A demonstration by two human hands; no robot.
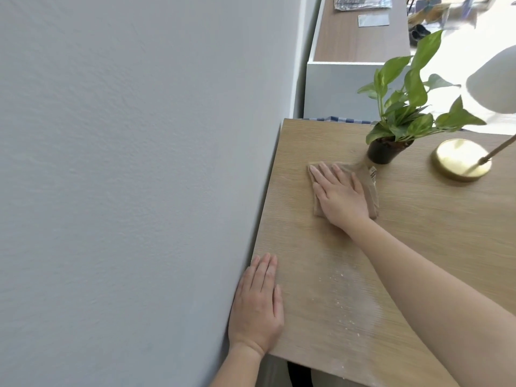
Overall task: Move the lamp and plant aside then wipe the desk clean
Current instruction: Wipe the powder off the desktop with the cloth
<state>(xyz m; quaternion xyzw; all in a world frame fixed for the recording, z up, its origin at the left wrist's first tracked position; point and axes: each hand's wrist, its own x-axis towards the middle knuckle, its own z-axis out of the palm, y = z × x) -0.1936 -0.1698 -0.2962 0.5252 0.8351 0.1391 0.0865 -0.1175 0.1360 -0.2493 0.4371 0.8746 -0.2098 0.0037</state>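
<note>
A light wooden desk (418, 219) runs along a grey wall. My right hand (339, 195) lies flat, fingers spread, pressing a folded tan cloth (368, 188) onto the desk just in front of the plant. The plant (405, 107) has green leaves and stands in a small black pot (384, 150) at the desk's far side. To its right sits the lamp's round brass base (460, 159), with a thin stem rising to a white shade (494, 85). My left hand (257, 305) rests flat on the desk's near left corner, against the wall. White crumbs (342, 300) speckle the desk between my hands.
The grey wall (125, 177) borders the desk on the left. Beyond the desk stands a white cabinet with a wooden top (360, 37) holding papers. A blue checked fabric (335, 118) shows behind the desk's far edge. Bright floor lies at the upper right.
</note>
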